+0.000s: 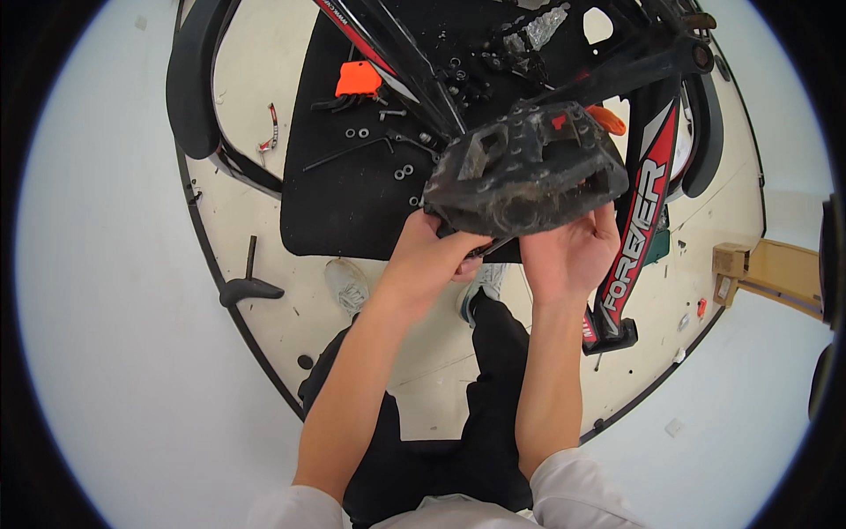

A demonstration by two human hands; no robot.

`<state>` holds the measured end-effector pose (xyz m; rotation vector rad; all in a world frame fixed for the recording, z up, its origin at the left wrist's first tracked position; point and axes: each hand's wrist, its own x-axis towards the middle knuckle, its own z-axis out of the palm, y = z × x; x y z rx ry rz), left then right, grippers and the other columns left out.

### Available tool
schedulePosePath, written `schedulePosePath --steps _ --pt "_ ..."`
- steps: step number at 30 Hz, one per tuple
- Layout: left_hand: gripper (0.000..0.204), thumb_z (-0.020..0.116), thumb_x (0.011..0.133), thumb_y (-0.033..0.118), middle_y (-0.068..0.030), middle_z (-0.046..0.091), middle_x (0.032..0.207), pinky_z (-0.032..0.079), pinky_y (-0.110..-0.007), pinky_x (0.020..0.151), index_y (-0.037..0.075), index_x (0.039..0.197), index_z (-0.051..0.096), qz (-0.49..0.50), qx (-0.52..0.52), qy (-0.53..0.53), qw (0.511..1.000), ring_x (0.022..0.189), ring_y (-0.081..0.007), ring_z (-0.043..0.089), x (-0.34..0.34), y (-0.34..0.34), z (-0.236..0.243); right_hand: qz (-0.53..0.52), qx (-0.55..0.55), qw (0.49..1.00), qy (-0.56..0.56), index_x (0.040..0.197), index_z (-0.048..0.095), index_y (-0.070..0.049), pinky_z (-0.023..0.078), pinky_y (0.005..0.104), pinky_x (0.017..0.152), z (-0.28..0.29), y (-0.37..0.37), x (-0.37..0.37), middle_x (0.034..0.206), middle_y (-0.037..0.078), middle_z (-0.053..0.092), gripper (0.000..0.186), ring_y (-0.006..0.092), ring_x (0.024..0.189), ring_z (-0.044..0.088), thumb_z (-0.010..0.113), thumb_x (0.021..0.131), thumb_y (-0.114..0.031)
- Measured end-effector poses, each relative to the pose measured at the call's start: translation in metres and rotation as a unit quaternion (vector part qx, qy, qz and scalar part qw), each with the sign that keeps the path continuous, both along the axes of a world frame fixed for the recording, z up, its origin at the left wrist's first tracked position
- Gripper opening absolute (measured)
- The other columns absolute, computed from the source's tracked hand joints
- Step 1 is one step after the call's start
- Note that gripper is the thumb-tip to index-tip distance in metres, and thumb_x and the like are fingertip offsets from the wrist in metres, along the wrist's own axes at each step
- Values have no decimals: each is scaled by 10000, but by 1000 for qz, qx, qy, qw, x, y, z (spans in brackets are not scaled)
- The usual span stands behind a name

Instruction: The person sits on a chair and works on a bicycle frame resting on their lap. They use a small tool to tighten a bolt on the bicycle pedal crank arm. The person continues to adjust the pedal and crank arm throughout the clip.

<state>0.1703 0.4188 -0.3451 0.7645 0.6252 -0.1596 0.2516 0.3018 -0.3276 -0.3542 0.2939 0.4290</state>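
A black bicycle pedal point(520, 167), scuffed and dusty, is raised in front of me below a black crank arm point(626, 70). My right hand point(571, 254) is palm up under the pedal's right side, its fingers curled up behind the edge and partly hidden. At the pedal's lower left, my left hand point(425, 264) is closed around a thin dark metal piece point(495, 247), most of it covered by fingers and pedal. The red, black and white bicycle frame point(641, 194) stands to the right, with another frame tube point(397, 57) slanting at the upper left.
Behind the pedal is a black chair seat point(308, 212) with washers point(404, 172), a hex key point(348, 155), an orange item point(358, 79) and several small metal parts. Armrests point(192, 88) flank it. A bicycle saddle point(250, 289) lies on the floor at left, a cardboard box point(730, 263) at right.
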Motion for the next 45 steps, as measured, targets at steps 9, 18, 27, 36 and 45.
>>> schedulePosePath --steps 9,18,27,36,45 --pt "101 657 836 49 -42 529 734 299 -236 493 28 873 566 -6 -50 -35 998 547 -85 397 0 -2 -5 -50 -24 998 -22 744 371 -91 229 280 584 -2 0 10 658 -18 210 306 119 601 200 427 1000 -250" --pt "97 639 854 36 -57 538 769 310 -243 493 11 910 564 55 -121 -10 991 554 -89 407 -1 0 -3 -46 -22 999 -16 746 363 -96 239 282 592 0 5 4 655 -16 220 299 123 601 203 378 1008 -239" --pt "66 611 873 43 -47 536 763 295 -236 491 19 908 560 48 -102 -19 993 547 -80 398 -1 -3 -5 -34 -53 998 -25 717 294 -110 232 295 591 2 6 -3 645 -9 205 318 130 602 195 362 998 -240" --pt "80 609 850 27 -49 526 749 272 -220 476 17 908 554 30 -113 6 993 527 -73 387 -5 -2 -5 26 -27 992 -118 685 236 -120 188 308 545 -6 -2 3 606 -14 181 333 125 571 147 397 939 -264" --pt "179 711 793 73 -6 609 814 444 -225 672 -9 907 600 149 268 -98 947 742 -62 541 0 -7 -14 -32 -197 974 -108 1117 482 80 477 394 934 -9 14 1 1098 203 565 412 286 1017 583 365 997 -296"
